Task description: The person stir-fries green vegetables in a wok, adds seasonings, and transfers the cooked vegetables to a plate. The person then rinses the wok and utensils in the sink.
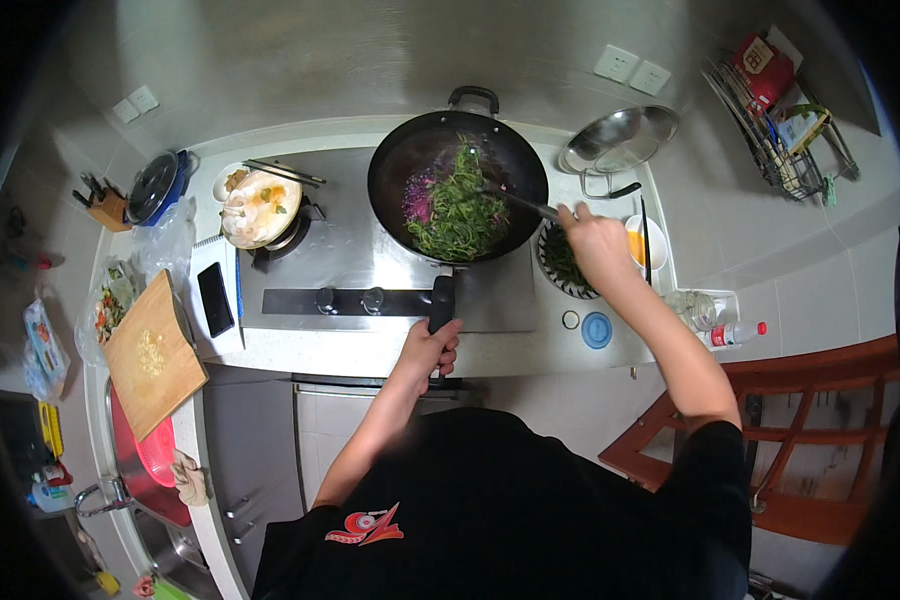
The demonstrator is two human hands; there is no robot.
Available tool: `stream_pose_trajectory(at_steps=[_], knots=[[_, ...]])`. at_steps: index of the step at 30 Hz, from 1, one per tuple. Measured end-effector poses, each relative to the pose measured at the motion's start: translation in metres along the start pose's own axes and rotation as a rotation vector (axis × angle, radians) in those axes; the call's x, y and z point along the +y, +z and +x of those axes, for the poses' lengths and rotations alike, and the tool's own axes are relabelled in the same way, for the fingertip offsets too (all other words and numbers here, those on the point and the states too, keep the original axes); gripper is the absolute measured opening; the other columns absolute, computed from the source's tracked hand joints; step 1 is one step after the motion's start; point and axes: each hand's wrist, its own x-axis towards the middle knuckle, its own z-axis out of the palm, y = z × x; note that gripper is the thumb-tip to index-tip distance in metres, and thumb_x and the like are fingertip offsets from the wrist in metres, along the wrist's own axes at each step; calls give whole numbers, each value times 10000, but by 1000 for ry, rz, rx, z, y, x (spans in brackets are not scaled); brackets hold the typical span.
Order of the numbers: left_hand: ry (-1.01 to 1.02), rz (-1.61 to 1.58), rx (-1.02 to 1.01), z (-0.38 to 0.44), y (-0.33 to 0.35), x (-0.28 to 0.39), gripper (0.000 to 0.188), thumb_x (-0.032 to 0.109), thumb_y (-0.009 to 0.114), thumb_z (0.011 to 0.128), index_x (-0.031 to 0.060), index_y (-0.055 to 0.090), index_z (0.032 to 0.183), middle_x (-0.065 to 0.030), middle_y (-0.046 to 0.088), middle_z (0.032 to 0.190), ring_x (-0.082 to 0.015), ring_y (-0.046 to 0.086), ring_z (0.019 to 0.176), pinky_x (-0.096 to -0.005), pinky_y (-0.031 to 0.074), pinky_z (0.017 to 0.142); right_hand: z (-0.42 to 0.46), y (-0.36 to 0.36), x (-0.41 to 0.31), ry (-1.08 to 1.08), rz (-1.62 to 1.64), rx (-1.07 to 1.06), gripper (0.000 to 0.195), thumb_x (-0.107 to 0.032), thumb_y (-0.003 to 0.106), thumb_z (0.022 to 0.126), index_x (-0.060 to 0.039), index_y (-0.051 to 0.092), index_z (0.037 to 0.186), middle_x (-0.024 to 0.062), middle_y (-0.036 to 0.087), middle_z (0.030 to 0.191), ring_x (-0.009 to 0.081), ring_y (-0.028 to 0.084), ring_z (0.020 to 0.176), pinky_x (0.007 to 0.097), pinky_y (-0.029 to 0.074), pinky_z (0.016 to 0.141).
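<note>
My left hand (426, 351) grips the black handle (442, 300) of a large dark wok (390, 180) on the stove. In the wok lies a heap of green leafy vegetables (457, 210), with pinkish-purple liquid (418, 199) showing at its left side. My right hand (596, 244) is closed around the handle of a long cooking utensil (521, 201). The utensil's far end reaches into the greens, so its head is hidden. Below and left of my right hand, a patterned plate (546, 276) holds more dark greens (562, 259).
A pan of pale food (261, 210) sits on the left burner, chopsticks (285, 172) across its rim. A cutting board (157, 375) with minced garlic-like bits overhangs the sink. A phone (215, 298) lies on a notebook. A metal lid (622, 139) and a white bowl (656, 251) stand right.
</note>
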Motion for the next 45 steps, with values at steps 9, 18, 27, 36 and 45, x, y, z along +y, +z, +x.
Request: stream_pose_trajectory(at_steps=[9, 18, 27, 36, 45], knots=[[16, 3, 16, -1, -3, -2, 189, 185, 586, 885, 82, 442, 820, 10, 421, 617, -69, 373, 441, -235, 296, 368, -11, -10, -17, -152, 56, 21, 157, -43, 536, 748, -36, 551, 904, 104, 542, 734, 245, 601, 539, 337, 486, 466], [6, 4, 12, -1, 3, 1, 211, 208, 603, 880, 94, 454, 783, 21, 424, 615, -56, 367, 441, -212, 267, 368, 33, 38, -33, -23, 39, 89, 364, -43, 565, 714, -72, 581, 1076, 111, 573, 816, 247, 613, 579, 349, 483, 492], [18, -26, -10, 3, -3, -4, 203, 186, 583, 884, 88, 423, 809, 9, 423, 617, -71, 369, 434, -245, 295, 365, 101, -33, 26, 198, 98, -123, 262, -193, 715, 682, -127, 701, 936, 133, 665, 797, 287, 648, 765, 405, 520, 686], [25, -27, 13, 3, -2, -8, 206, 177, 587, 872, 79, 426, 789, 0, 428, 608, -82, 386, 431, -252, 302, 366, 202, -51, 30, 338, 60, -524, 251, -119, 620, 733, -44, 672, 968, 139, 672, 931, 296, 652, 872, 394, 523, 750], [8, -18, 1, 4, -3, -5, 206, 176, 591, 871, 82, 432, 782, 3, 426, 610, -83, 382, 432, -255, 301, 367, 154, -50, -15, -307, 37, -163, 209, -136, 729, 640, -94, 701, 842, 139, 654, 753, 308, 638, 752, 400, 509, 659]])
